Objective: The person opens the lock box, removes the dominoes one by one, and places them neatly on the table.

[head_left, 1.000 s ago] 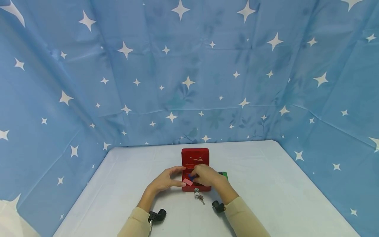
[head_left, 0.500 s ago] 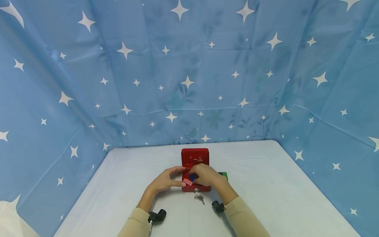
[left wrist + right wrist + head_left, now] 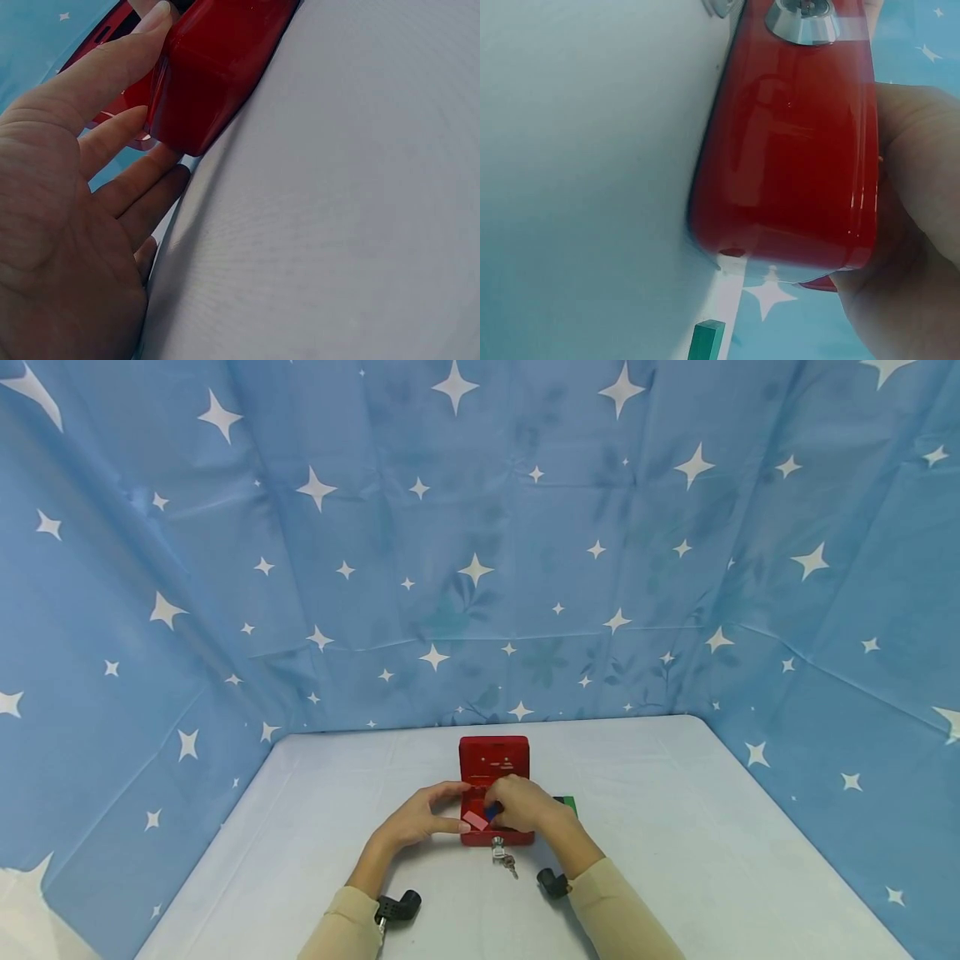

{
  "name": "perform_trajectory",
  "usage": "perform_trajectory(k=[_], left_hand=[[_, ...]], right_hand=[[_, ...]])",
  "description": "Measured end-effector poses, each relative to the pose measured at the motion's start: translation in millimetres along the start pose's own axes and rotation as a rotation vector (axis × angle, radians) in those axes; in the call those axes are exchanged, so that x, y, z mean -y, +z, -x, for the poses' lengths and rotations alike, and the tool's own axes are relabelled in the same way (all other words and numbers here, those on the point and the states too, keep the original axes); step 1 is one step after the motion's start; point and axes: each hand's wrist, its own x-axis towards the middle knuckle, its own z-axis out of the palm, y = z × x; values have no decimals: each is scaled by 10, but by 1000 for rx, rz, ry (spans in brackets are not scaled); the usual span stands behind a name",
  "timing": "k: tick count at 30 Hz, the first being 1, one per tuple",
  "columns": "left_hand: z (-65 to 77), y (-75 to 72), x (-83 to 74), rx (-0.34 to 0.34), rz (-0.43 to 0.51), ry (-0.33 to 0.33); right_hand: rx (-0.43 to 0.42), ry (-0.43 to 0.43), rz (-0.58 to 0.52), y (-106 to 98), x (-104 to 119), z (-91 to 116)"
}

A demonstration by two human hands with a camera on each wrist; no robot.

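Note:
A red cash box (image 3: 487, 839) stands on the table with its lid (image 3: 493, 752) raised. My left hand (image 3: 416, 814) steadies its left side, thumb at the front corner and fingers at the back. In the left wrist view, that thumb lies on the rim of the box (image 3: 214, 82). My right hand (image 3: 521, 802) reaches into the box from the right, its fingers bent down around a small dark blue piece (image 3: 491, 812), mostly hidden by them. A pink rectangular piece (image 3: 476, 820) lies tilted in the front left of the box.
A lock (image 3: 497, 843) with keys (image 3: 509, 862) hanging from it sits at the box's front. A green block (image 3: 570, 803) with a dark part lies right of the box. White cloth covers the table (image 3: 300, 827); a blue starry curtain (image 3: 480, 527) surrounds it.
The right hand dips left, then comes back right inside the box, and less of the blue piece shows now. The left hand keeps its place.

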Motion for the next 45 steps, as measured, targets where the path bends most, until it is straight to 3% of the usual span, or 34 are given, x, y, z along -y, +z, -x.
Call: perform_trajectory(k=[23,45], left_hand=[[7,-16,-39,0,-3,-3],[19,14,-28,-5,-13,-18]], right_hand=[[-52,-1,-106,-97,-93,48],[-82,52,-227,-200,-287,118]])
